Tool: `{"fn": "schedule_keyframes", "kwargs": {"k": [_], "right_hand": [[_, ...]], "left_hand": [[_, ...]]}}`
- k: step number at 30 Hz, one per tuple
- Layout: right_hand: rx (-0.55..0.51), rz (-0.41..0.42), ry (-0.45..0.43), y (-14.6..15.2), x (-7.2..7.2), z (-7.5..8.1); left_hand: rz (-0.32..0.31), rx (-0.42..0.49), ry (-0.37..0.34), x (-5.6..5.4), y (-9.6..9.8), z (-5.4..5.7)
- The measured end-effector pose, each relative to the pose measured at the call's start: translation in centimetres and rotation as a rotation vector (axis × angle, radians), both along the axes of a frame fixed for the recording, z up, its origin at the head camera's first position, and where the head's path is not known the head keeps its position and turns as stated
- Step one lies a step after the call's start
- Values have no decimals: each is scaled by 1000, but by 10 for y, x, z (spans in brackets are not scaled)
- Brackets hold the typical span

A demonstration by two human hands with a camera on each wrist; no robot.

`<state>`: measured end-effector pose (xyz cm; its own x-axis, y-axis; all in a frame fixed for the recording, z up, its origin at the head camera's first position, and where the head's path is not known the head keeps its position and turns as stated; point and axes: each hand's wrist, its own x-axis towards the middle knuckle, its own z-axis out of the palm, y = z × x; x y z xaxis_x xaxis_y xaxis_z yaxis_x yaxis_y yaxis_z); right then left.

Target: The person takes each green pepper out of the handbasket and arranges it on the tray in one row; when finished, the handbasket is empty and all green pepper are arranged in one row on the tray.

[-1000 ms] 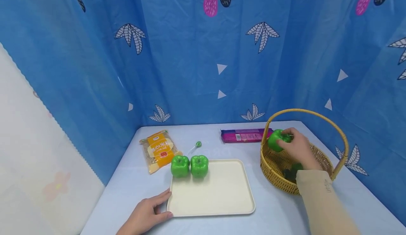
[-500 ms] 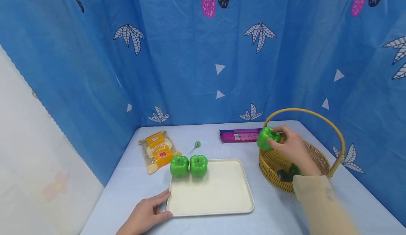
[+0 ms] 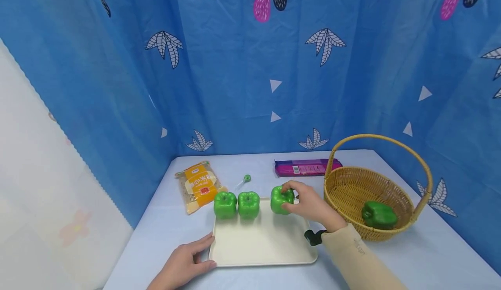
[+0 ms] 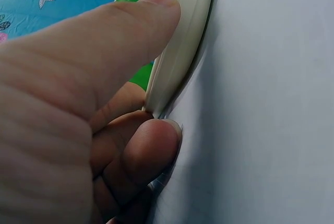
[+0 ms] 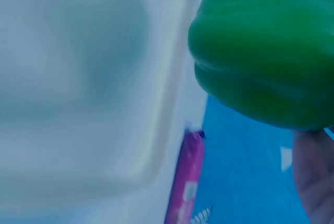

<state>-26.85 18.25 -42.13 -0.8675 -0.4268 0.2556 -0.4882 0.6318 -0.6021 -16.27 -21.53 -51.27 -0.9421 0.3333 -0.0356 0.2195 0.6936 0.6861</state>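
Observation:
In the head view, my right hand (image 3: 311, 203) grips a green bell pepper (image 3: 279, 199) over the back right part of a cream tray (image 3: 266, 246). The pepper fills the upper right of the right wrist view, a finger (image 5: 313, 177) against it. I cannot tell whether the pepper touches the tray. Two more green bell peppers, a left one (image 3: 225, 205) and a right one (image 3: 248, 205), stand side by side at the tray's back left. My left hand (image 3: 183, 259) rests at the tray's left edge, fingers touching its rim (image 4: 182, 51).
A wicker basket (image 3: 344, 185) with a tall handle stands at right, with another green bell pepper (image 3: 379, 215) lying in it. Behind the tray lie an orange-labelled food bag (image 3: 200, 185), a green lollipop (image 3: 247, 178) and a purple packet (image 3: 301, 168). Blue curtain (image 3: 250, 64) hangs behind.
My right hand has lifted the bell pepper out of the basket and carried it left to above the tray. My left hand stays at the tray's edge.

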Motion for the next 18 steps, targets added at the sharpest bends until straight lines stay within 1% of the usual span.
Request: {"fn": "schedule_keyframes", "kwargs": {"k": [3,6,11,18], "right_hand": [[7,61,-19,-11,-4,-6],[2,88,-44,-17,-7,-10],[-5,85,-84,-25,-9,-12],[5,43,-114,-30,-14,-20]], "left_hand": [[3,5,0,0,0,0],[5,6,6,-1,1,0],[5,8,10,-1,1,-1],[4,12,3,0,0,0]]}}
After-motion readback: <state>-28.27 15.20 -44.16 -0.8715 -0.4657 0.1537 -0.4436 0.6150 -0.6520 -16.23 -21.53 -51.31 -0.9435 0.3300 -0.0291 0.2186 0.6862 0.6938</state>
